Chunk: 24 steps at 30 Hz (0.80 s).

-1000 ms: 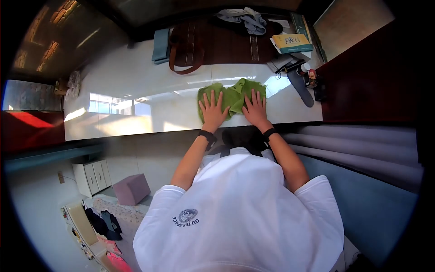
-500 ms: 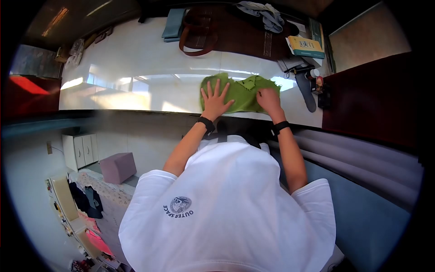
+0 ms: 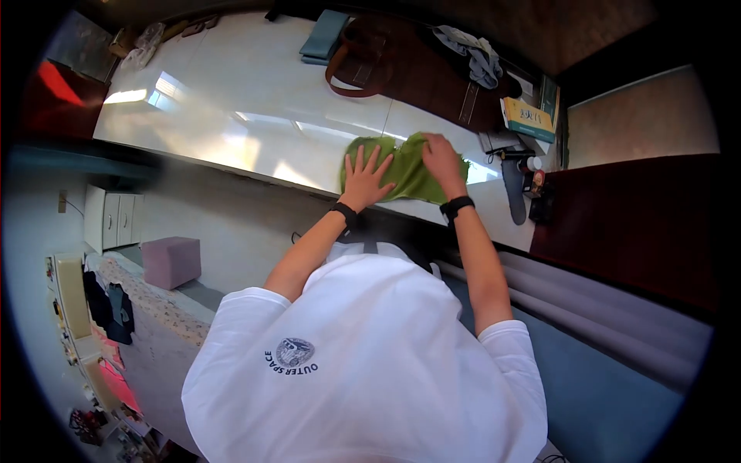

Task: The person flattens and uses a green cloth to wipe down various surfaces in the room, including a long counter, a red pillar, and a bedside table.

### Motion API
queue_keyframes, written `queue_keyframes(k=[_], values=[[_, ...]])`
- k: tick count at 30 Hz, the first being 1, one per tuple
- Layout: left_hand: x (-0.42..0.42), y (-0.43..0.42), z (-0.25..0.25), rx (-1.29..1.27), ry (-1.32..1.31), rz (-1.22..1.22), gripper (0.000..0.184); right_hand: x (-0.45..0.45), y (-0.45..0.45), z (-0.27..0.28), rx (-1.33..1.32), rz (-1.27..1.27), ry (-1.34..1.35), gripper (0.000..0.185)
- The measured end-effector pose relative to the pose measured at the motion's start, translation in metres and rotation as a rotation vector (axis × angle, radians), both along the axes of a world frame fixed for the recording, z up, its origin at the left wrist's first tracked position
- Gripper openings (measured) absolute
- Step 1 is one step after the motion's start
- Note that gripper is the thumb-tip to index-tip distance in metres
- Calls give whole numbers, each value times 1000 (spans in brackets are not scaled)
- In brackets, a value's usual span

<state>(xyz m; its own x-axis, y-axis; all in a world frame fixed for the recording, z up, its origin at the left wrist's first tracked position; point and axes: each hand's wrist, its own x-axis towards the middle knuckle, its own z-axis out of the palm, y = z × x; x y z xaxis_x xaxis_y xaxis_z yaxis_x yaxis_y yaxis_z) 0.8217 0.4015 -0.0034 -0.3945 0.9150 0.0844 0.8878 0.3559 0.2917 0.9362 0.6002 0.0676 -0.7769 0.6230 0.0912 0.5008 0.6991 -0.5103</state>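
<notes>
A green cloth (image 3: 405,174) with frayed edges lies on the white glossy tabletop, close to its front edge. My left hand (image 3: 365,180) rests flat on the cloth's left part, fingers spread. On the right part, my right hand (image 3: 444,165) has its fingers bent and pressed together at the cloth's far edge, gripping the fabric there. The fingertips of that hand are partly hidden. Both wrists wear dark bands.
Behind the cloth lies a brown leather-like bag (image 3: 421,73) with a strap, with crumpled grey-blue fabric (image 3: 482,62) on it. Books (image 3: 527,119), a dark flat strip (image 3: 515,193) and small bottles stand at the right. A folded blue cloth (image 3: 324,37) lies at the back.
My right hand has moved towards the far edge and slightly left, and the loose frayed flap there now looks smoother. My left hand stays flat on the cloth. The whole view has tilted.
</notes>
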Motion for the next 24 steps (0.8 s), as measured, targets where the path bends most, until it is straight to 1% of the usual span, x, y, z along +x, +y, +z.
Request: queue_keyframes(k=[1,3,4,5,6,7,8,9,10,12,13,16,18,20,21,23,24], values=[[1,-3,-4,7,13,-5,76,8,-11,-6,31,-1,-9,36],[3,-10,1,1,1,-14,76,30,-34,-23,218,-20,-3,40],[4,-13,2,-1,-14,-15,77,45,-45,-37,230,-37,-32,47],[5,-17,0,24,-23,-20,78,64,-52,-59,221,-54,-165,57],[7,-20,3,-24,-35,-16,78,83,-65,-67,191,-60,-320,64],[8,-25,-2,-18,-36,-42,80,100,-77,-71,212,-54,-350,68],[8,-28,-8,-60,-65,-71,84,110,-89,-63,160,-95,-368,68],[8,-31,-10,-76,-101,-102,87,120,-97,-67,126,-115,-419,70],[5,-29,-5,-51,-93,-113,87,127,-102,-70,70,-129,-439,70],[5,-28,5,-188,-187,-152,89,134,-103,-63,13,-102,-451,70],[3,-22,5,-220,-178,-162,89,135,-98,-61,24,-107,-456,70],[-3,1,3,-196,-131,-170,89,116,-75,-59,-22,-154,-480,72],[-3,14,-3,-164,-122,-149,88,96,-59,-59,-67,-246,-434,73],[-2,21,-4,-74,-77,-117,85,85,-50,-67,-44,-223,-400,73],[-1,21,2,-106,-84,-109,82,77,-49,-68,-20,-210,-424,73],[0,16,-1,-90,-56,-126,80,73,-55,-72,4,-194,-450,73],[1,11,-5,-75,-29,-149,78,76,-64,-70,34,-132,-437,73]])
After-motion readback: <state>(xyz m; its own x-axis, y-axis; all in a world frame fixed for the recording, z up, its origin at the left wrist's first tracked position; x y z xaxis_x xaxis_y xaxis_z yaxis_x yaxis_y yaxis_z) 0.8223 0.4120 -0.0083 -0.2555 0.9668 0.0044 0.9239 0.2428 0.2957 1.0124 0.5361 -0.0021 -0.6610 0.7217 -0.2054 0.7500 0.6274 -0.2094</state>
